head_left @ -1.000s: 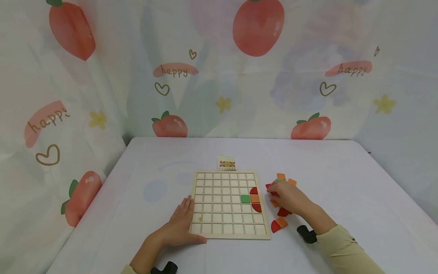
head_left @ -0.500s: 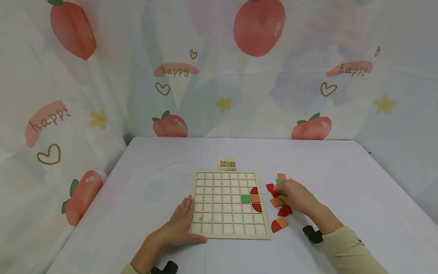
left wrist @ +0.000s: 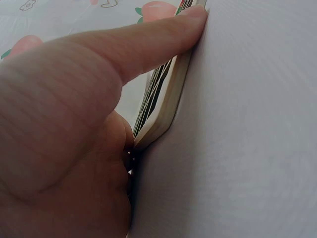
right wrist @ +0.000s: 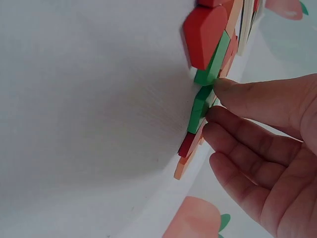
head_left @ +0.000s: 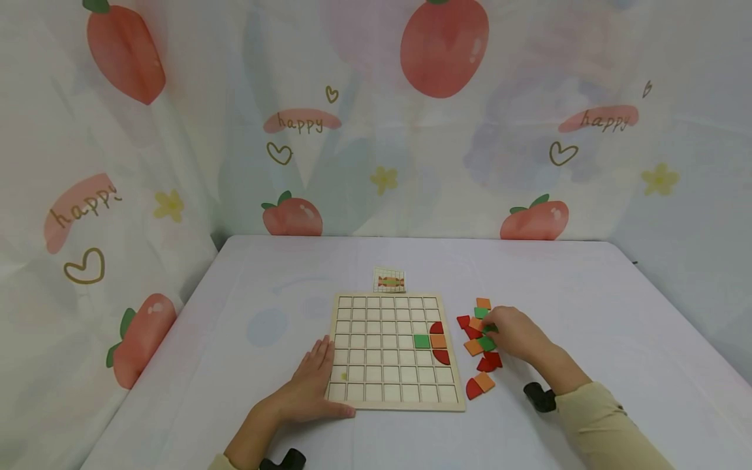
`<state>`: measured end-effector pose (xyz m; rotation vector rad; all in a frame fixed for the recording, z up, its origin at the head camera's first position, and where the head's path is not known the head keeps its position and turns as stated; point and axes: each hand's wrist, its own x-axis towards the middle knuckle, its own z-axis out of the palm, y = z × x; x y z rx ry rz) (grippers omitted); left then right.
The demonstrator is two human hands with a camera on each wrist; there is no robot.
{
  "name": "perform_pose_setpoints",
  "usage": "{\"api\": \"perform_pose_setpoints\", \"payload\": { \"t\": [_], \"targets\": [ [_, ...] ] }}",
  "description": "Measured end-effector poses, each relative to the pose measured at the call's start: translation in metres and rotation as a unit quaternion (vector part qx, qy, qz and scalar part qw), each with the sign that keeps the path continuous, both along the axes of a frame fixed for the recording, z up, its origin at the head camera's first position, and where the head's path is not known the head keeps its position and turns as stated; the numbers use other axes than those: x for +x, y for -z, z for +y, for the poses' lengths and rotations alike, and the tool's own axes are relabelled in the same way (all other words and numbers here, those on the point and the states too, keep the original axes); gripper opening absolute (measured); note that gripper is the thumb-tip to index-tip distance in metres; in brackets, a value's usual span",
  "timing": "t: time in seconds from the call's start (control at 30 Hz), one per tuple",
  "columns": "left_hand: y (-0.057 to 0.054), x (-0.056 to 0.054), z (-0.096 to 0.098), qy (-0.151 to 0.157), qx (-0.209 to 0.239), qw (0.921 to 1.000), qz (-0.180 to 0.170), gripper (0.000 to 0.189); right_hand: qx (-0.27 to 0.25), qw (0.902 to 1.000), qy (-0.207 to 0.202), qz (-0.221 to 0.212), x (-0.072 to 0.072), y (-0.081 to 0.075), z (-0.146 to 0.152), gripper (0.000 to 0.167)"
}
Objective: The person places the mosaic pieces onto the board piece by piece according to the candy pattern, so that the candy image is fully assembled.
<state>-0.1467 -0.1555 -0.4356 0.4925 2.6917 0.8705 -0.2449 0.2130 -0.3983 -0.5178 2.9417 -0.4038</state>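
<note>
A wooden grid board (head_left: 397, 403) lies flat on the table. My left hand (head_left: 305, 388) rests against its near left corner, fingers straight along the left edge and thumb (left wrist: 148, 47) along the front edge. Toward the board's right side sit a green square (head_left: 422, 341), an orange square (head_left: 438, 341) and two red curved pieces (head_left: 437, 328). Right of the board, my right hand (head_left: 516, 333) is over a loose pile of pieces. Its thumb and fingertips pinch a green block (right wrist: 199, 109), which is still among the others.
Loose orange squares (head_left: 472, 347), red pieces (head_left: 485, 364) and green blocks (head_left: 486, 343) lie right of the board, some overlapping. A small pattern card (head_left: 390, 281) stands behind the board. Each wrist carries a black mount (head_left: 539, 397).
My right hand has shifted a little to the right over the pile, uncovering orange, red and green pieces, and its fingers have come onto a green block. The left hand has stayed put.
</note>
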Motion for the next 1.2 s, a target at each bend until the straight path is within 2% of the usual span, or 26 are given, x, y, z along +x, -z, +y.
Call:
{"api": "perform_pose_setpoints", "payload": {
  "t": [0.33, 0.63, 0.93, 1.2],
  "targets": [
    [0.0000, -0.0003, -0.0004, 0.001, 0.001, 1.0000, 0.005, 0.121, -0.001, 0.9999, -0.010, -0.013, -0.0062, -0.0009, 0.0037, 0.008],
    [-0.0011, 0.0002, -0.0006, 0.001, 0.000, 1.0000, 0.007, 0.121, 0.004, 0.9996, 0.010, -0.028, -0.0046, -0.0013, 0.0031, 0.016],
    [-0.0009, 0.0003, -0.0006, 0.004, 0.004, 1.0000, 0.005, 0.120, 0.001, 0.9995, 0.028, -0.015, -0.0023, 0.0018, 0.0044, 0.018],
    [-0.0005, -0.0002, -0.0010, 0.004, 0.001, 1.0000, 0.006, 0.120, 0.013, 0.9999, 0.006, -0.001, 0.0001, 0.0002, 0.0024, 0.016]
  ]
}}
